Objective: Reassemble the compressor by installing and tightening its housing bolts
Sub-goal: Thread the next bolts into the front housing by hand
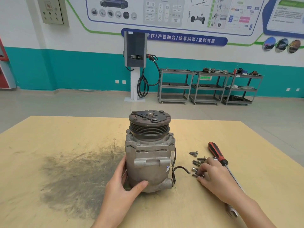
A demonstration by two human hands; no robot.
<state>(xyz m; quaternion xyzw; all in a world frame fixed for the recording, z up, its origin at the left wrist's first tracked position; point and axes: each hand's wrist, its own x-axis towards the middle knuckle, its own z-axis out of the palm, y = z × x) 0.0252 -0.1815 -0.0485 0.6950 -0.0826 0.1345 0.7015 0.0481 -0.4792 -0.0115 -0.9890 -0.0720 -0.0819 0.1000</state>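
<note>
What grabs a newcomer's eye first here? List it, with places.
The grey compressor stands mid-table with its black pulley on top, the left hand gripping its base. To its right, loose bolts lie under the right hand's fingertips, beside a red-handled screwdriver.

You have bright, even overhead light, soft shadows and no harsh glare. Wide-angle distortion bends the edges; distant wall text is slightly soft.

The person's left hand and right hand are bare. Both forearms are bare too, with no sleeves, gloves, rings or watch showing.
</note>
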